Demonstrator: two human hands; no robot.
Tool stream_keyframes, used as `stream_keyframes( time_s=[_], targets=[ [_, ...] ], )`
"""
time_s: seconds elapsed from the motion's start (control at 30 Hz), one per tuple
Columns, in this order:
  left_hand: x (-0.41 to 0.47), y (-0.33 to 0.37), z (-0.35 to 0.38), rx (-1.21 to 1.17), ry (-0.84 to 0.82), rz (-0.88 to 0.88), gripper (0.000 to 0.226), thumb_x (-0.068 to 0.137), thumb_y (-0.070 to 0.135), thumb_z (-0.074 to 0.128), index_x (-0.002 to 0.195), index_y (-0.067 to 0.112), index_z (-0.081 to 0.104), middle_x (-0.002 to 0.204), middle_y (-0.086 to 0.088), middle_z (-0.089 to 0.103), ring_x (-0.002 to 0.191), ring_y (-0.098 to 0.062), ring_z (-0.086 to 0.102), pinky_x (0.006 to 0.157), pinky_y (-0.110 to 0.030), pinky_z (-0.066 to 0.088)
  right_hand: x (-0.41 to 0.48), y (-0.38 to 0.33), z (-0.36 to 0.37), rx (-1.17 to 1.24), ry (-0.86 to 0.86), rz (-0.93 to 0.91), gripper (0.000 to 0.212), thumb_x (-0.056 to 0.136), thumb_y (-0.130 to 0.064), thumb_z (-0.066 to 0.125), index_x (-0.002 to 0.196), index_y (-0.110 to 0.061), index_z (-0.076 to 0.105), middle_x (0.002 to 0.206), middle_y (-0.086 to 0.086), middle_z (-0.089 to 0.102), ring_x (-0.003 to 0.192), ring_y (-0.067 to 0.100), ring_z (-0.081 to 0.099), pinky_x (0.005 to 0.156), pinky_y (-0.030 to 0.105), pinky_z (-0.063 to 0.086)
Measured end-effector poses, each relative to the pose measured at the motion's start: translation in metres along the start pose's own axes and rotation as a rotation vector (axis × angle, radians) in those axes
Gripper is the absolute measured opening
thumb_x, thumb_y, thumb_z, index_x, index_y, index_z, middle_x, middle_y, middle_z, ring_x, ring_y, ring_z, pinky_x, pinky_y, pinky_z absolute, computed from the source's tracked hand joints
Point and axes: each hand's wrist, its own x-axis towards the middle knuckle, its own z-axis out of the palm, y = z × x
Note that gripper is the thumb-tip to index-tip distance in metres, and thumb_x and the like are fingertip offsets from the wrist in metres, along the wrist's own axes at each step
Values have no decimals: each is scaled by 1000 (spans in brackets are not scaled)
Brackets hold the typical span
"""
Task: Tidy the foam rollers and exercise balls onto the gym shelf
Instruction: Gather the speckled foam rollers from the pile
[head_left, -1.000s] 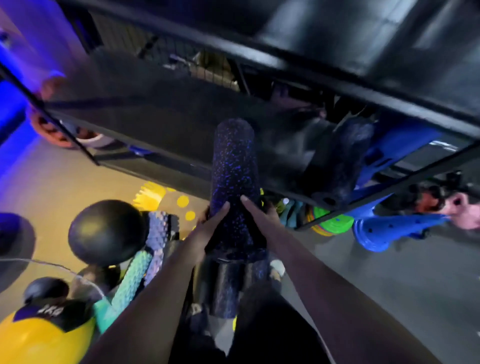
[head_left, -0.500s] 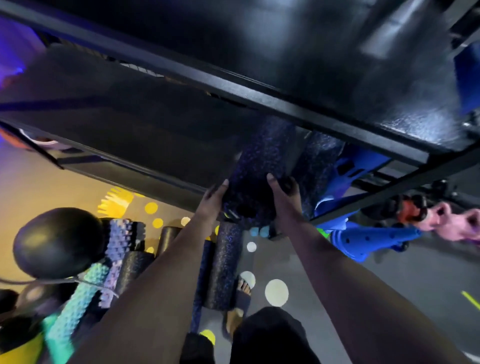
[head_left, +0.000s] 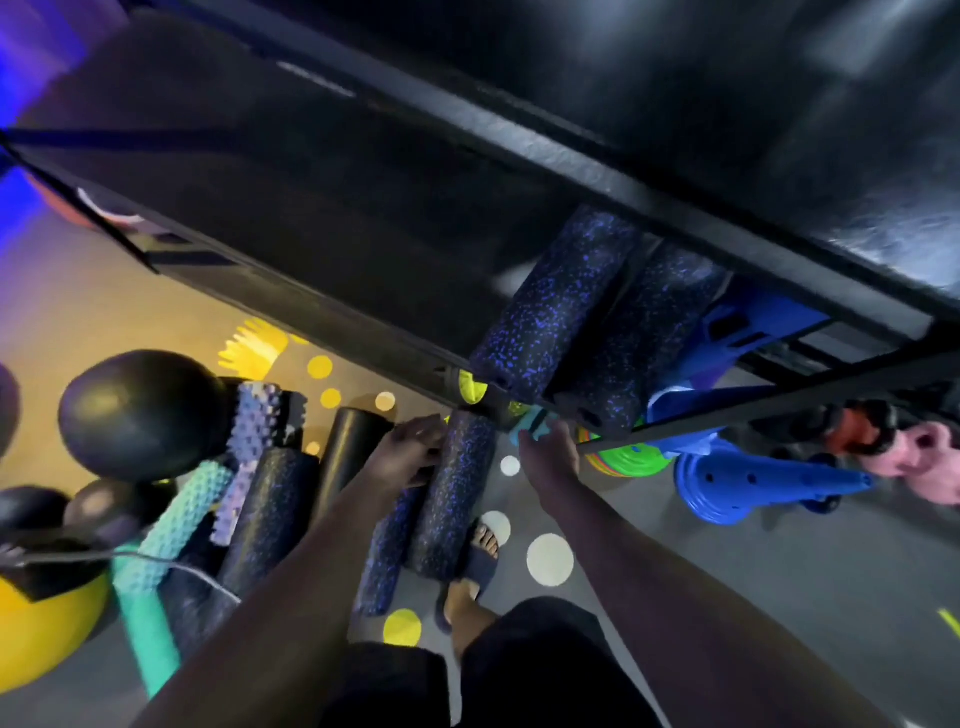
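Two black foam rollers with blue speckles lie side by side on the black shelf: one roller to the left, the other roller to its right. Both hands hang below the shelf's front edge and hold nothing. My left hand is beside the top of a speckled roller standing on the floor; whether it touches it is unclear. My right hand has its fingers straight, just under the shelf edge.
More rollers stand on the floor at left: a plain black one, a speckled one, a purple knobbly one, a teal one. A black ball and yellow ball sit further left. Blue cones lie right.
Both hands pushed the speckled roller onto the shelf beside the other one, let go of it and dropped below the shelf edge. The view tilted down and right.
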Motion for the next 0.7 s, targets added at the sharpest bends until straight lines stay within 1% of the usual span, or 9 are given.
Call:
stream_keyframes(
  time_s=[0.1, 0.17, 0.33, 0.47, 0.53, 0.6, 0.63, 0.67, 0.7],
  targets=[
    [1, -39, -40, -103, 58, -70, 13, 104, 33, 52, 101, 30, 64, 101, -1, 66, 80, -18, 60, 65, -30, 45, -15, 5, 40, -86, -118, -31, 41, 94, -23, 61, 132, -9, 56, 127, 17, 66, 115, 34, 62, 93, 36, 47],
    [7, -71, -66, -178, 130, -101, 15, 104, 33, 54, 113, 31, 66, 102, 0, 70, 82, -18, 63, 65, -29, 46, -22, 16, 73, -183, -208, -58, 38, 94, -22, 61, 129, -8, 59, 126, 16, 66, 116, 33, 61, 93, 35, 46],
    [41, -170, -118, -330, 257, -193, 26, 102, 22, 58, 127, 22, 65, 100, -3, 72, 80, -19, 64, 68, -29, 46, -21, 71, 175, -413, -409, -68, 35, 96, -19, 60, 124, 1, 61, 123, 22, 67, 117, 34, 62, 93, 33, 45],
    [94, -268, -154, -358, 334, -298, 30, 101, 11, 56, 129, 20, 62, 103, -10, 67, 71, -18, 59, 65, -27, 45, 4, 137, 268, -537, -538, -6, 41, 96, -26, 61, 131, -5, 57, 129, 18, 65, 122, 32, 60, 98, 32, 43],
    [129, -317, -164, -342, 339, -325, 34, 100, 8, 56, 131, 20, 61, 98, -7, 67, 71, -19, 58, 63, -27, 46, 29, 172, 312, -553, -562, 32, 40, 90, -33, 61, 121, -8, 62, 117, 18, 69, 113, 33, 66, 94, 35, 49],
    [165, -362, -170, -277, 324, -339, 33, 100, 10, 57, 131, 19, 61, 89, -1, 69, 69, -16, 60, 55, -22, 50, 53, 204, 348, -539, -529, 69, 35, 80, -42, 57, 104, -16, 61, 99, 13, 66, 101, 29, 67, 84, 35, 47],
    [184, -380, -171, -227, 301, -343, 33, 100, 10, 57, 132, 18, 60, 86, 1, 70, 66, -13, 62, 53, -20, 51, 66, 218, 363, -535, -497, 86, 35, 80, -42, 55, 99, -14, 62, 97, 14, 65, 98, 29, 65, 80, 33, 44],
    [202, -396, -169, -192, 272, -343, 33, 100, 10, 58, 133, 15, 60, 87, 1, 70, 67, -12, 62, 56, -22, 51, 77, 231, 376, -524, -468, 100, 35, 85, -38, 57, 101, -8, 65, 102, 18, 67, 100, 31, 65, 79, 34, 43],
    [220, -410, -166, -163, 251, -344, 34, 99, 10, 59, 133, 13, 60, 94, -1, 69, 74, -14, 62, 64, -26, 51, 87, 245, 387, -505, -428, 120, 35, 89, -33, 59, 107, -4, 68, 110, 20, 69, 105, 34, 65, 82, 35, 45]
  ],
)
